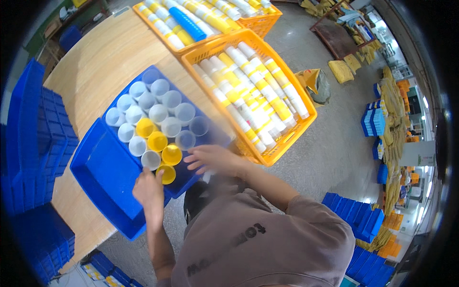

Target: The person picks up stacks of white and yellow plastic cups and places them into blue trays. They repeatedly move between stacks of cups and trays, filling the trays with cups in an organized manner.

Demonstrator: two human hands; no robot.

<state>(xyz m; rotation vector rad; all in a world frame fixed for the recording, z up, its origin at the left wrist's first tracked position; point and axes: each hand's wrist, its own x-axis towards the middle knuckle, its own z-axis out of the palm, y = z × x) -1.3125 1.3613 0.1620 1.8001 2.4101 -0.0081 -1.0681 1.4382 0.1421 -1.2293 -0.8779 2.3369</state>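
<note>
My left hand (149, 188) is at the near edge of a group of round, open-topped cups, its thumb and forefinger around the lower side of a translucent white cup (151, 160). Its other fingers are hidden. A yellow cup (166, 175) stands just right of that thumb. Beyond it are more yellow cups (171, 154) and several rows of white cups, all upright on a blue tray (180, 187). My right hand (213, 159) hovers at the right side of the group, slightly blurred, fingers spread and nothing visible in them.
An empty-looking blue bin (103, 160) lies left of the cups on the wooden table (91, 62). Orange crates (282, 155) of long white-and-yellow tubes stand at the right and far side, one with a blue tube (187, 23). Stacked blue bins (40, 143) rise at the left.
</note>
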